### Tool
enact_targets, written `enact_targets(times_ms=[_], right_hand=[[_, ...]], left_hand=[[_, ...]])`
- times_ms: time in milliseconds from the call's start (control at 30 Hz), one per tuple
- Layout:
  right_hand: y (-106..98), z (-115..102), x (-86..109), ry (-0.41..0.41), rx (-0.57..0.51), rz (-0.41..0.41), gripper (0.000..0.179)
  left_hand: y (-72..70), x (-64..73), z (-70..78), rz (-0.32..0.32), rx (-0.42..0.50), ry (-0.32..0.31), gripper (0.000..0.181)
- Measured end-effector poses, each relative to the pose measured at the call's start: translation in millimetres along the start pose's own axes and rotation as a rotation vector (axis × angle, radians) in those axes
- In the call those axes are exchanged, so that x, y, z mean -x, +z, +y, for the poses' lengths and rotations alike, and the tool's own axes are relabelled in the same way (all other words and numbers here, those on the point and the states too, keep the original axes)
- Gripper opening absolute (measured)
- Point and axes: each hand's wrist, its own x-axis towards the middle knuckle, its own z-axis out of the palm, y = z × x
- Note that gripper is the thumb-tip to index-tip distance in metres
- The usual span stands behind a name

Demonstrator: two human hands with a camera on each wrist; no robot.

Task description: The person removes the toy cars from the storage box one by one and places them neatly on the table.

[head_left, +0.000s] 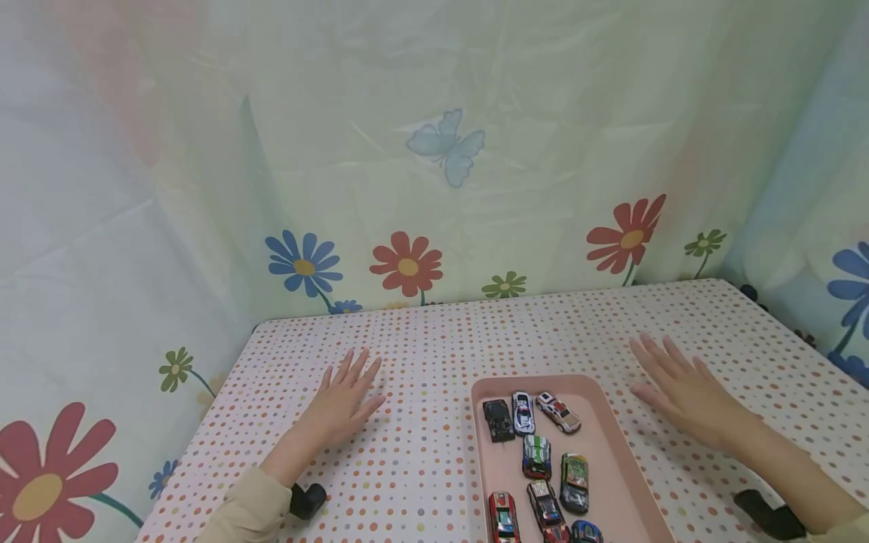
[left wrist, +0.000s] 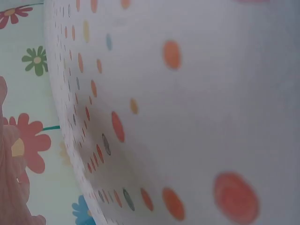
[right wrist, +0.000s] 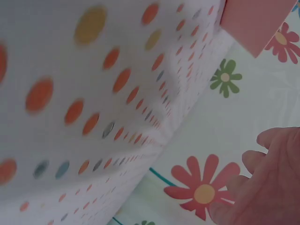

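Observation:
My left hand [head_left: 342, 403] is held over the dotted tabletop left of a pink tray [head_left: 480, 467], palm down with the fingers spread and nothing in it. To the tray's right, my right hand [head_left: 689, 392] is likewise spread and holds nothing. Inside the tray lie several toy cars, among them a black car [head_left: 498, 420], a white car [head_left: 523, 412], a green-striped car [head_left: 537, 456] and a red car [head_left: 504, 516]. The tray's near end is cut off by the frame. Only part of the left hand [left wrist: 14, 173] and of the right hand [right wrist: 272, 183] shows in the wrist views.
A polka-dot cloth covers the table [head_left: 421, 362]. Behind it hangs a pale curtain [head_left: 326, 151] printed with flowers and a butterfly. Black straps with small devices sit at the left wrist [head_left: 308, 500] and right wrist [head_left: 770, 515]. Small dark objects [head_left: 749, 292] lie past the table's right edge.

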Motion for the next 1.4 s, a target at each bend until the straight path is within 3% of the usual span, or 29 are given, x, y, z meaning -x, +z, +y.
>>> enact_targets(times_ms=[333, 600, 800, 1133, 1400], right_hand=[[3, -12, 3.0, 0.002, 0.019, 0.011, 0.072], [1, -24, 9.8, -0.054, -0.019, 0.042, 0.071], [-1, -40, 14.8, -0.071, -0.12, -0.024, 0.07], [12, -47, 25.3, -0.127, -0.21, -0.124, 0.064], [13, -49, 29.0, -0.111, -0.242, -0.162, 0.06]], left_hand=[[0.3, 0.1, 3.2, 0.022, 0.027, 0.0, 0.065], [-2.8, 4.8, 18.8, 0.111, 0.045, 0.006, 0.067], [-11.6, 6.3, 49.1, 0.128, 0.07, 0.095, 0.069], [-18.5, 14.5, 121.7, 0.054, 0.162, 0.27, 0.072], [-13.2, 15.9, 146.8, 0.014, 0.275, 0.338, 0.078]])
